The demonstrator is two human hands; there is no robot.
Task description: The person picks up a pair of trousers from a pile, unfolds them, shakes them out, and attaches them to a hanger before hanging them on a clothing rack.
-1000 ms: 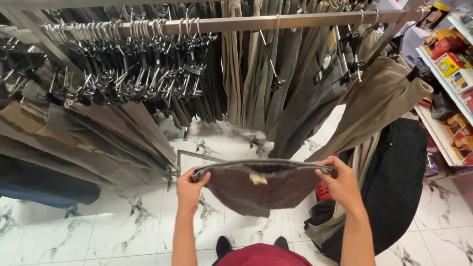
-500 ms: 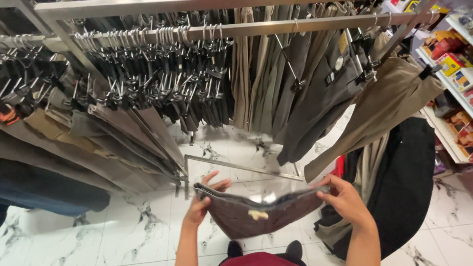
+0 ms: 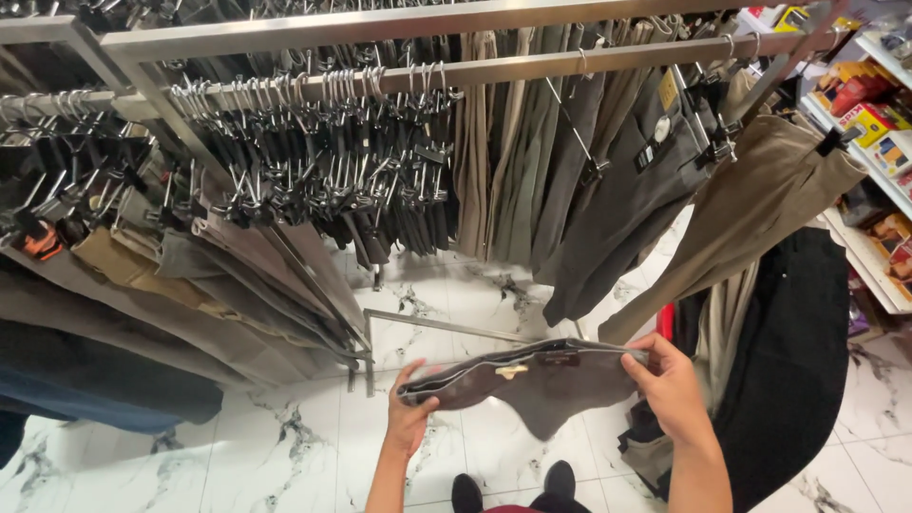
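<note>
I hold a pair of dark brown trousers (image 3: 546, 385) by the waistband, stretched flat between both hands at waist height. My left hand (image 3: 410, 418) grips the band's left end, and my right hand (image 3: 670, 385) grips its right end. A small label shows inside the band. The legs hang down below my hands, over the white marbled floor. A metal rail (image 3: 456, 71) crowded with clip hangers and hanging trousers runs across in front of me.
Grey, beige and olive trousers (image 3: 589, 180) hang from the rails. A black garment (image 3: 793, 370) drapes at the right. Shelves with colourful boxes (image 3: 874, 104) line the right edge. The rack's metal foot (image 3: 446, 328) lies on the floor (image 3: 237, 456); my shoes (image 3: 513, 489) show below.
The view has tilted up towards the rails. The waistband has dropped lower in view and tilted, with my left hand shifting its grip from spread fingers to a closed hold.
</note>
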